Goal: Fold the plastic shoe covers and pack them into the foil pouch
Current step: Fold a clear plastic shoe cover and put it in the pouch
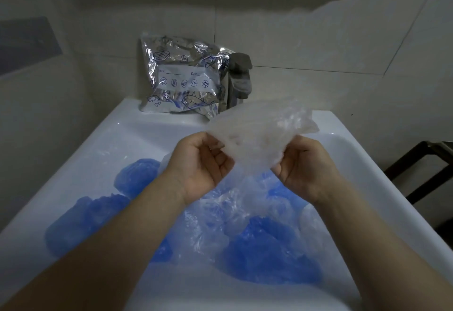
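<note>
I hold a clear, whitish plastic shoe cover (pixel 263 130) up over the white sink (pixel 117 136). My left hand (pixel 202 166) pinches its left edge and my right hand (pixel 304 168) grips its lower right part. Below my hands, several blue shoe covers (pixel 272 251) and clear ones (pixel 215 212) lie piled in the basin. The silver foil pouch (pixel 181 75) with blue food drawings and a white label leans upright against the tiled wall at the back of the sink ledge, blue plastic showing at its lower part.
A dark grey faucet (pixel 239 77) stands right of the pouch, touching it. Tiled walls close in behind and at the left. A dark metal frame (pixel 421 170) stands to the right of the sink. A shelf edge runs overhead.
</note>
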Motion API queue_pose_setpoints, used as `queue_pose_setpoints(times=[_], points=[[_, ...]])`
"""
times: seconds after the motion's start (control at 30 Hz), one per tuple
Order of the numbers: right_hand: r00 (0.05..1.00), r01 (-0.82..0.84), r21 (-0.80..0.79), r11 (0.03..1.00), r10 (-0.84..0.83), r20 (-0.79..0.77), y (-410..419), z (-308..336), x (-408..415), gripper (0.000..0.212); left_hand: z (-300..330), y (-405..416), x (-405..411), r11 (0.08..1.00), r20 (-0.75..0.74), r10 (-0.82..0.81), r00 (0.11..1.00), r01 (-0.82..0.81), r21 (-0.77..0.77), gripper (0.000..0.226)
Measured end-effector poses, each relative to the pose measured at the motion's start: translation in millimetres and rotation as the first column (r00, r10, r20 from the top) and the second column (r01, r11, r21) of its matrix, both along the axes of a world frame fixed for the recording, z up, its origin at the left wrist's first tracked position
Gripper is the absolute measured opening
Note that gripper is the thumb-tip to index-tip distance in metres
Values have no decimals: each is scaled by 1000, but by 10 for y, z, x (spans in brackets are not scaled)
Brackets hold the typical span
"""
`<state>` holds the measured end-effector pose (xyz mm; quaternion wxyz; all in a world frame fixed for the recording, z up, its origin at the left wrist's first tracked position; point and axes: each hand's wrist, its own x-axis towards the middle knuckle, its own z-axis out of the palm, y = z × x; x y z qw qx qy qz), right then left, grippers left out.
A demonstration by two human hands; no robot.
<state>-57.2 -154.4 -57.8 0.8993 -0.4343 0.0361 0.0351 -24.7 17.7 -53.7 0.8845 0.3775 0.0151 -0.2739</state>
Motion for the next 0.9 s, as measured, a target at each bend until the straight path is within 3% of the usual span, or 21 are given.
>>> queue_pose_setpoints(times=[0.07, 0.17, 0.23, 0.3, 0.4, 0.5, 0.63, 0.77, 0.83, 0.9], points=[[999, -27, -3, 1000, 27, 42, -47, -8, 8, 35, 11, 7, 8, 1000, 38, 11, 999, -10, -8, 31], [997, 26, -173, 985, -13, 78, -81, 27, 0, 9, -21, 3, 47, 997, 55, 38, 998, -41, 65, 31], [996, 82, -414, 907, -55, 76, -96, 1, 7, 19, -43, -10, 44, 978, 103, 11, 995, -32, 204, 16], [985, 175, -592, 787, -136, 110, -109, -36, 7, 18, -69, -11, 47, 942, 170, -13, 985, -45, 332, 16], [970, 239, -643, 728, -206, 126, -144, -33, 21, 17, -62, 17, 42, 919, 218, -11, 976, -76, 387, 23], [975, 223, -705, 673, -159, 156, -160, -12, 2, 23, -42, 24, 23, 909, 261, -74, 963, -42, 414, 18], [976, 214, -711, 670, -113, 187, -136, 35, -49, 31, -37, 4, 16, 908, 290, -43, 956, -84, 411, 18], [980, 157, -526, 836, -67, 186, -179, 52, -40, 53, -17, 9, 41, 943, 300, -28, 953, -74, 323, 31], [968, 142, -439, 887, -30, 250, -176, 63, -40, 39, 13, 12, 37, 971, 280, -11, 960, -56, 231, 34], [920, 124, -442, 888, 64, 386, -198, 76, -52, 9, 46, 33, 20, 980, 265, 8, 964, -60, 189, 40]])
